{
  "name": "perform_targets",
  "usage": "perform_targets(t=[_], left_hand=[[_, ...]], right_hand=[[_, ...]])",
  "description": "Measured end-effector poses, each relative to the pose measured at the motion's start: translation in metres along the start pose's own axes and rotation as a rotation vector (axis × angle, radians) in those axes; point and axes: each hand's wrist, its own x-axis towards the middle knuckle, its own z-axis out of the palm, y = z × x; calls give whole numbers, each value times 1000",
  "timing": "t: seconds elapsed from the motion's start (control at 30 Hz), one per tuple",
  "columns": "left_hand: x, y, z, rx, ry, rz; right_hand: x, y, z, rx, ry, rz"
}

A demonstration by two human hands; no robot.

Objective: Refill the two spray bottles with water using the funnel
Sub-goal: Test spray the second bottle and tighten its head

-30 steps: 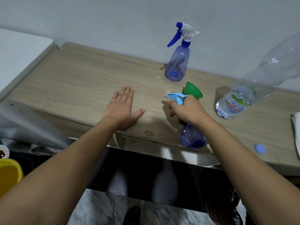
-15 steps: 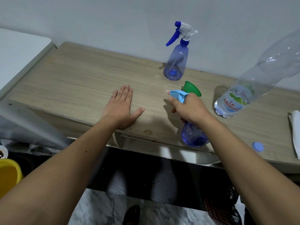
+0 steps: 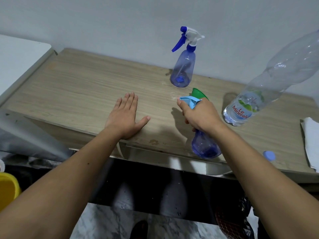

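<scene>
Here the near spray bottle (image 3: 205,147), translucent blue with a light blue trigger head (image 3: 189,100), stands at the front edge of the wooden table (image 3: 82,94). The right hand (image 3: 201,114) is clenched around its neck and trigger head, thumb on the left side of the nozzle, so the neck itself is hidden. Just behind that hand a green funnel (image 3: 198,93) shows only its rim; whether it touches the bottle cannot be told.

The second spray bottle (image 3: 183,69), also translucent blue but with a white and dark blue trigger head, stands upright farther back, close to the pale wall (image 3: 138,19) and apart from both hands. It looks nearly empty.

The left hand (image 3: 126,116) lies flat on the table, palm down, fingers straight and together, thumb spread to the right, holding nothing.

To the right a large clear water bottle (image 3: 269,83) labelled Le Minerale stands on the table, its top running out of view. Its round blue cap (image 3: 269,155) lies near the front edge, well right of the gripped bottle. A folded white cloth or paper (image 3: 310,142) sits at the far right edge. Low on the left, part of a yellow container (image 3: 7,188) shows below the table.
</scene>
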Motion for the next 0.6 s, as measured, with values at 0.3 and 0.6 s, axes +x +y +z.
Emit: perform_targets(t=[0.3,0.6], left_hand=[[-1,0,-1,-9,5,1],[-1,0,-2,-128,52,27]], right_hand=[[-8,-7,-7,247,34,-46],[-1,-8,-9,435,-118,-186]])
